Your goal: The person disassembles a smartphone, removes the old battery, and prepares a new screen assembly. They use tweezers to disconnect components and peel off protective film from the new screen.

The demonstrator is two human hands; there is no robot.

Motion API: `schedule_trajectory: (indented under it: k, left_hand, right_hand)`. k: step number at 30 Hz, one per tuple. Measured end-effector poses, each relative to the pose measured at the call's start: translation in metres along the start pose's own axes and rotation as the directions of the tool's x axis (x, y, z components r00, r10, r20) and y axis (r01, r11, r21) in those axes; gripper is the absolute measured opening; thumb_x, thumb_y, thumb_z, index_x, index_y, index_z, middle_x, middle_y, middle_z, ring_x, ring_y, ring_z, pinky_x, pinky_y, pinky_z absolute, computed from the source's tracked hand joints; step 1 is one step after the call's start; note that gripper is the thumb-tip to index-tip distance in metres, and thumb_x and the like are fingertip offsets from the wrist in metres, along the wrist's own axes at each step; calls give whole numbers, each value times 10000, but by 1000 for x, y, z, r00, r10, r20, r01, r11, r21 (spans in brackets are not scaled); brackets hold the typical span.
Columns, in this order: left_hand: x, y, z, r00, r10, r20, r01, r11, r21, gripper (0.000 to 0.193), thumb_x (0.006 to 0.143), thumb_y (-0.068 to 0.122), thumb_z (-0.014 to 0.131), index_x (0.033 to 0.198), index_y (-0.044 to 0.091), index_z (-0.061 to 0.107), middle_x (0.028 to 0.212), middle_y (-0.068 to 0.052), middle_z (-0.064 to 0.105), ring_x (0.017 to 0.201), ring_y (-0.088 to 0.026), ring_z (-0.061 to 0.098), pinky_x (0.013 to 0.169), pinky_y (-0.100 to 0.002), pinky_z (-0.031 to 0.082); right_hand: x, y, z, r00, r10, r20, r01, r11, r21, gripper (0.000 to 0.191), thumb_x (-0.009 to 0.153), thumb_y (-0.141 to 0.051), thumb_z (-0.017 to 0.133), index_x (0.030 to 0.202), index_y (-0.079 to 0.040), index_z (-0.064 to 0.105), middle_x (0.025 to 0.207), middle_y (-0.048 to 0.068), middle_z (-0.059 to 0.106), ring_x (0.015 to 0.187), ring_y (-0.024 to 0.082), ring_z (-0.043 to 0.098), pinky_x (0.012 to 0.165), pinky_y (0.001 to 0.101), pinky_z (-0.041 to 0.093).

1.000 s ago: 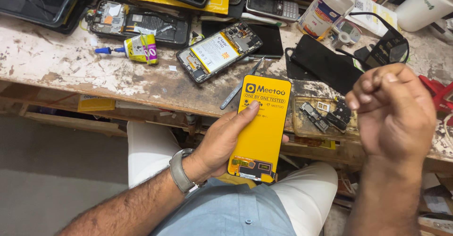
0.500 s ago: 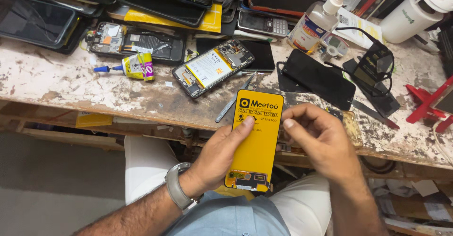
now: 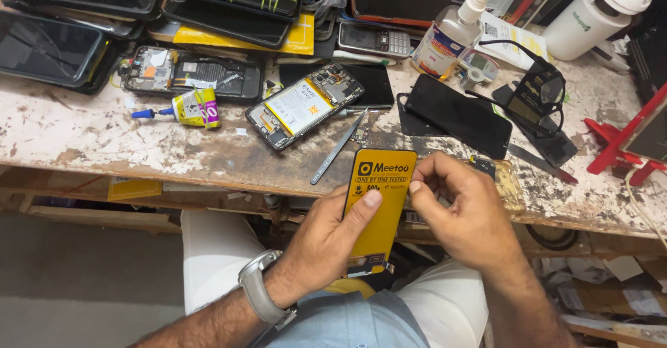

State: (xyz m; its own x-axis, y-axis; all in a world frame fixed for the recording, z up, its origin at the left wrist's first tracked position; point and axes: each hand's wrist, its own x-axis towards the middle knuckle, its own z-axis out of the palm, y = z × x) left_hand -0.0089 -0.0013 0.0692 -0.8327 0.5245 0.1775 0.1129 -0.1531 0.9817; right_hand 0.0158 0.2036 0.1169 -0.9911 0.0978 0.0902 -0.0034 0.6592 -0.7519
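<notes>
My left hand point(image 3: 326, 240) grips a flat yellow phone screen panel point(image 3: 379, 202) with black print, upright over my lap in front of the bench edge, thumb across its face. My right hand point(image 3: 462, 212) has its fingers curled and its fingertips pinch the panel's upper right edge. An opened phone point(image 3: 302, 104) with its battery showing lies on the worn bench just above. Metal tweezers point(image 3: 338, 148) lie beside it.
A small glue tube point(image 3: 187, 108) lies at the left. Stacked phones and screens point(image 3: 208, 4) fill the back. A spray bottle point(image 3: 450, 35), a white bottle point(image 3: 597, 14), a black phone point(image 3: 458, 115), glasses point(image 3: 538, 91) and a red stand point(image 3: 625, 150) sit to the right.
My right hand came down from the raised position at the right and closed onto the panel's top edge. The left hand kept holding the panel, now slightly higher against the bench.
</notes>
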Motion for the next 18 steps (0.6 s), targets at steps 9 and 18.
schedule_trajectory:
  k: [9,18]
  left_hand:
    - [-6,19,-3,995,96,15,-97,990,106,458,1100,343,430,1298,4,665,1198,-132,718,1120,-233,701,987,-340,526]
    - [-6,0,-4,999,-49,15,49,998,-27,475,1080,370,444,1228,-24,664,1043,-104,744,957,-165,712,856,-317,579]
  right_hand:
    - [-5,-23,11,994,-55,-95,40,987,-154,116,868,-135,631,891,-22,627,745,79,683,617,171,652,556,327,519]
    - [-6,-2,16,995,-80,-64,79,997,-19,102,914,-124,608,885,-32,577,749,45,627,661,117,570,581,272,453]
